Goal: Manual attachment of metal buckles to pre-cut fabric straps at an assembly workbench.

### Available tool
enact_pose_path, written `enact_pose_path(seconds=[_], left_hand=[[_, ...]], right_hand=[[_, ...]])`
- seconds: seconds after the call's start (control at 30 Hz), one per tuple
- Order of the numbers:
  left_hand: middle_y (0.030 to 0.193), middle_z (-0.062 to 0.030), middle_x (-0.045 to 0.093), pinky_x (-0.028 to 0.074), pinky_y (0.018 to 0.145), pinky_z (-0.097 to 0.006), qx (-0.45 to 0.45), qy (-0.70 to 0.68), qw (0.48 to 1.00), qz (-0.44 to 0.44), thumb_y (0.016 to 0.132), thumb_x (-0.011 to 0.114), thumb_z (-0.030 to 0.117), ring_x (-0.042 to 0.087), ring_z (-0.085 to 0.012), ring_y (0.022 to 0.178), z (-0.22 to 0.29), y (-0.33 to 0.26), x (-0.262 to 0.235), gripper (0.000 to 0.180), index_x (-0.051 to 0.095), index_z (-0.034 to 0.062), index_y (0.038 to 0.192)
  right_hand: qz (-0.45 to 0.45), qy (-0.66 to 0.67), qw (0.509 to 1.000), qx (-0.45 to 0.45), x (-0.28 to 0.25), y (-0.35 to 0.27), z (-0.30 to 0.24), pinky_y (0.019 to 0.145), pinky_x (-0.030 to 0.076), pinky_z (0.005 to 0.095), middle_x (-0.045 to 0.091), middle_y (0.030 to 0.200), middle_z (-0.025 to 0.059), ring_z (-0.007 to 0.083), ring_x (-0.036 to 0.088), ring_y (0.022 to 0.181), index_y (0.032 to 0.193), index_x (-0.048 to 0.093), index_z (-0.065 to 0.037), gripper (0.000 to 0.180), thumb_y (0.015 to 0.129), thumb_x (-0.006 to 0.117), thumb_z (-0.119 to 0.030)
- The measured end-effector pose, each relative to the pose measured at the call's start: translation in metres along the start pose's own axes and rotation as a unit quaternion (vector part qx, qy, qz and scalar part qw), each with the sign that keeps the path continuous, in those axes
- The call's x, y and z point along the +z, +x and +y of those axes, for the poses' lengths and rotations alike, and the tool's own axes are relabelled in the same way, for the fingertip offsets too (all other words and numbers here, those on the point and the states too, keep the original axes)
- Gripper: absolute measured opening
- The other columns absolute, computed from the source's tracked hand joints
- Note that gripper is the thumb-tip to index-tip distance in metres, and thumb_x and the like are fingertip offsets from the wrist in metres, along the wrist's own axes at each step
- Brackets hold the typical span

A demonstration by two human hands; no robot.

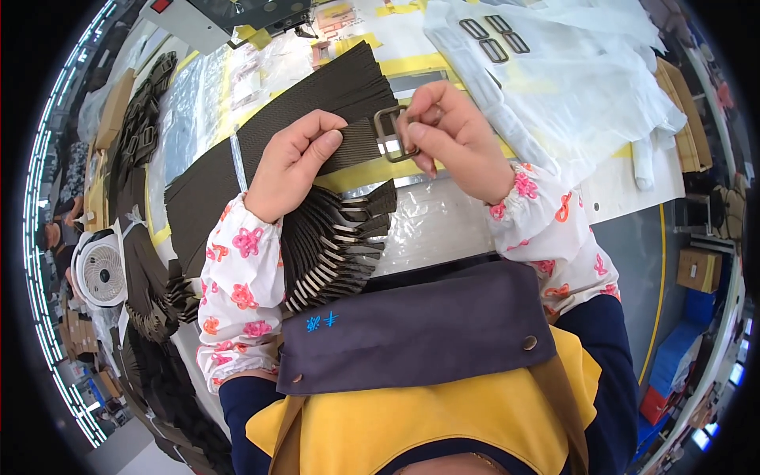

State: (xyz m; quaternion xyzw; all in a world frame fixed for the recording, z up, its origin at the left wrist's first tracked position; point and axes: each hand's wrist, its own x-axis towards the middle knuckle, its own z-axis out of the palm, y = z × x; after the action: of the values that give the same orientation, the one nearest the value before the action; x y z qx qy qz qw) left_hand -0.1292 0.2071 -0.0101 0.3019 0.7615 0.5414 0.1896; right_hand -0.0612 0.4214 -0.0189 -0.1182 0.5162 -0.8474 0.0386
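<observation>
Right hand: clamped on buckle | left hand: pinching strap | buckle: bronze-toned, rounded rectangle | strap: dark, ribbed

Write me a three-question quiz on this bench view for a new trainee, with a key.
1. True or false: the left hand is holding the dark strap.

2. Which thing does the right hand hold?
A: white fan
B: metal buckle
C: cardboard box

3. How many loose buckles lie together on the white plastic sheet at the upper right?

Key: 1. True. 2. B. 3. Four.
</observation>
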Motion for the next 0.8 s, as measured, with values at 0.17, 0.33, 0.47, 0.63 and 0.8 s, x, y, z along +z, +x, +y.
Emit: enact_pose_path(seconds=[0.17, 0.33, 0.47, 0.63, 0.8], left_hand=[[0.078, -0.0012, 0.054, 0.040, 0.068, -0.021, 0.025, 0.062, 0.998, -0.019, 0.090, 0.047, 0.011, 0.046, -0.0058, 0.073, 0.007, -0.001, 0.005, 0.014, 0.053, 0.0004, 0.096], [0.079, -0.0028, 0.055, 0.040, 0.068, -0.021, -0.004, 0.066, 0.998, 0.013, 0.090, 0.046, 0.010, 0.048, -0.0068, 0.074, 0.006, -0.005, 0.006, 0.012, 0.052, 0.0007, 0.095], [0.080, -0.0029, 0.055, 0.041, 0.069, -0.021, 0.058, 0.068, 0.991, 0.105, 0.090, 0.045, 0.010, 0.049, -0.0079, 0.075, 0.001, -0.009, 0.011, 0.011, 0.051, 0.0010, 0.093], [0.081, -0.0026, 0.055, 0.041, 0.069, -0.021, 0.046, 0.057, 0.989, 0.130, 0.090, 0.045, 0.009, 0.050, -0.0086, 0.076, 0.006, -0.010, 0.022, 0.012, 0.052, 0.0010, 0.097], [0.081, -0.0057, 0.056, 0.042, 0.072, -0.028, 0.097, 0.196, 0.975, 0.042, 0.079, 0.058, 0.005, 0.052, -0.0168, 0.081, 0.023, -0.014, 0.004, 0.011, 0.060, 0.0033, 0.090]], right_hand=[[0.014, -0.096, 0.988, 0.117, 0.010, 0.010, 0.016, 0.045, 0.038, 0.0195, 0.049, 0.074, 0.0025, 0.0072, 0.046, 0.052, 0.102, 0.035, -0.003, 0.020, 0.085, 0.045, 0.000], [0.016, -0.131, 0.983, 0.130, 0.016, 0.018, 0.020, 0.045, 0.041, 0.0202, 0.052, 0.075, 0.0036, 0.0077, 0.050, 0.053, 0.103, 0.037, -0.002, 0.021, 0.084, 0.044, 0.002], [0.032, -0.100, 0.993, 0.049, 0.026, 0.016, 0.026, 0.047, 0.042, 0.0191, 0.054, 0.077, 0.0044, 0.0071, 0.051, 0.054, 0.104, 0.039, 0.000, 0.022, 0.083, 0.046, 0.003], [0.031, -0.201, 0.979, -0.026, 0.029, 0.017, 0.045, 0.047, 0.047, 0.0215, 0.056, 0.076, 0.0064, 0.0094, 0.056, 0.059, 0.098, 0.045, 0.001, 0.019, 0.080, 0.051, 0.002], [0.022, -0.173, 0.976, 0.132, 0.027, 0.025, 0.028, 0.049, 0.046, 0.0193, 0.056, 0.077, 0.0035, 0.0065, 0.053, 0.058, 0.095, 0.049, 0.001, 0.013, 0.083, 0.053, -0.003]])
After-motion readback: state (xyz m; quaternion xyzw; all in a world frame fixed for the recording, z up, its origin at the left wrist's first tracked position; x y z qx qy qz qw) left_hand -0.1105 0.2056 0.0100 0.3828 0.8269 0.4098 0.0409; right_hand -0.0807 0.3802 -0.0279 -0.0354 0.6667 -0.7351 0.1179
